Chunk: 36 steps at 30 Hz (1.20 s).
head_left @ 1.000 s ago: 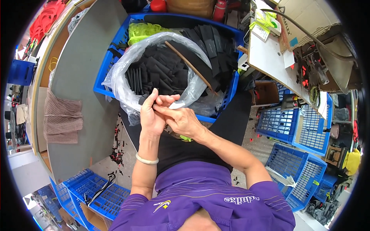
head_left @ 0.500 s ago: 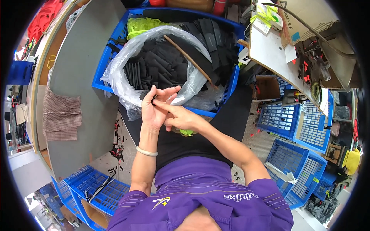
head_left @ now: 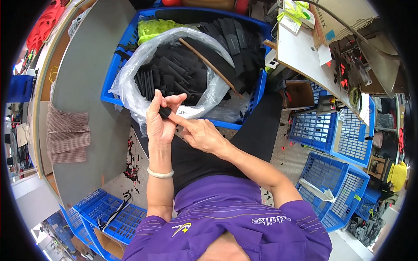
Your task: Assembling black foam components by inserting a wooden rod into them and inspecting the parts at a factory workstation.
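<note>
In front of the bag, my left hand [head_left: 160, 122] is turned palm up with its fingers curled. It holds a small piece of black fabric [head_left: 165, 112] between thumb and fingers. My right hand [head_left: 203, 135] comes from the right, its index finger stretched out to the near edge of that piece and its other fingers bent. Nothing shows gripped in the right hand. Beyond both hands, a clear plastic bag [head_left: 124, 82] stands with its rim rolled open, full of flat black fabric pieces [head_left: 174, 71]. A thin wooden stick [head_left: 207, 63] lies across its right side.
The bag sits in a blue crate [head_left: 257, 98], with yellow-green material [head_left: 159, 29] and black strips [head_left: 233, 37] beside it. A grey board [head_left: 93, 91] with a checked cloth [head_left: 67, 135] stands left. Blue baskets [head_left: 315, 135] and a white-topped table [head_left: 300, 50] are at right.
Both hands have shifted left together, and the black piece in my left hand shows more plainly. A yellow-green bit below my hands is no longer visible. My right index finger still reaches into the left hand.
</note>
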Motion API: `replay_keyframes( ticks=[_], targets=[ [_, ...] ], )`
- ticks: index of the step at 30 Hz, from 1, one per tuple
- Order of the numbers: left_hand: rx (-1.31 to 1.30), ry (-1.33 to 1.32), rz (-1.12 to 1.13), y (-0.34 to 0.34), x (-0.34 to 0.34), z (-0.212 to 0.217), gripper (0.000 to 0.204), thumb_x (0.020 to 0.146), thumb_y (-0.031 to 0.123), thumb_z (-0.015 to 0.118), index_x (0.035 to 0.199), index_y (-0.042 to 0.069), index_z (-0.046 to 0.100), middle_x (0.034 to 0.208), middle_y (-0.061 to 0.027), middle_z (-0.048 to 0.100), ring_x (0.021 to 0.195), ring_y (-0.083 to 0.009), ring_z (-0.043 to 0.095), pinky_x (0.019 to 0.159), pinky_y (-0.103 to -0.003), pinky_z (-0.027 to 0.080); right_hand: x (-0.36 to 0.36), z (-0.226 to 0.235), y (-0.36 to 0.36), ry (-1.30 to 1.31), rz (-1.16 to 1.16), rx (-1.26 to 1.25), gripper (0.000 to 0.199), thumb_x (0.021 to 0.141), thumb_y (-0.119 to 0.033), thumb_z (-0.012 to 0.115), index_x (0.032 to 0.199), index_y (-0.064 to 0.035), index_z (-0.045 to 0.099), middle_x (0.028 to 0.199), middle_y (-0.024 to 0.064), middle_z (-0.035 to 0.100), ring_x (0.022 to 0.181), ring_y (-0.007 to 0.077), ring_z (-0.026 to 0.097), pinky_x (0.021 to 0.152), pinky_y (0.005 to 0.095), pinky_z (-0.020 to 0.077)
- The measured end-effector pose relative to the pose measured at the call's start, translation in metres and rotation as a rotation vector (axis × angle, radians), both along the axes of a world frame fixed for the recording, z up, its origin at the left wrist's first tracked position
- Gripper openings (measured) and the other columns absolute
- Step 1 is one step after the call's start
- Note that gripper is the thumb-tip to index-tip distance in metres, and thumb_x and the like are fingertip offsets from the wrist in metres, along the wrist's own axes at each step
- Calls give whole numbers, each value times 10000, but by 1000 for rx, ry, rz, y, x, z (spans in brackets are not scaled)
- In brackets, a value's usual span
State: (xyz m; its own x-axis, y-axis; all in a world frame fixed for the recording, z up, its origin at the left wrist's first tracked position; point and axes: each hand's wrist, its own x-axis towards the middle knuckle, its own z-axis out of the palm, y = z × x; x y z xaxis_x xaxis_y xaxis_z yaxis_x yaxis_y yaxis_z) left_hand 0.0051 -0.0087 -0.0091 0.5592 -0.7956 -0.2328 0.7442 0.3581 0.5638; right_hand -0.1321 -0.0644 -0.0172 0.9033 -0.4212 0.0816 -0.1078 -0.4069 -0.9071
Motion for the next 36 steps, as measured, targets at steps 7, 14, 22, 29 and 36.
replay_keyframes(
  ticks=[7,14,22,29,36],
  targets=[
    [115,139,-33,-7,-16,-14,333,905,253,553,623,103,456,489,-86,485,849,-389,642,922,-446,431,14,-24,-6,-51,-39,-132,559,751,-36,568,1289,-96,430,738,146,620,636,309,625,555,417,470],
    [206,196,-104,-18,-6,-22,387,897,253,561,562,107,435,517,-88,502,893,-370,633,887,-444,456,13,-15,-9,178,26,-69,416,735,-73,554,1144,-37,480,753,195,627,683,368,632,602,486,473],
    [368,250,-143,-31,3,-25,371,867,252,611,559,123,450,561,-86,541,904,-364,638,813,-438,488,38,-27,-20,177,-4,-296,206,743,-71,545,946,-40,536,775,204,618,705,384,623,566,484,488],
    [269,190,-226,-33,-2,-55,375,857,219,603,538,110,439,565,-122,572,896,-377,635,807,-447,499,35,-38,-21,167,-83,-320,182,725,-108,591,877,-12,563,728,180,632,692,367,632,579,500,482],
    [308,379,-14,-35,62,-39,274,822,260,675,631,126,531,775,-59,664,921,-261,640,875,-409,432,53,-28,-49,-23,-131,-273,110,729,-128,612,777,-29,608,771,149,648,722,329,637,626,427,504]
  ],
)
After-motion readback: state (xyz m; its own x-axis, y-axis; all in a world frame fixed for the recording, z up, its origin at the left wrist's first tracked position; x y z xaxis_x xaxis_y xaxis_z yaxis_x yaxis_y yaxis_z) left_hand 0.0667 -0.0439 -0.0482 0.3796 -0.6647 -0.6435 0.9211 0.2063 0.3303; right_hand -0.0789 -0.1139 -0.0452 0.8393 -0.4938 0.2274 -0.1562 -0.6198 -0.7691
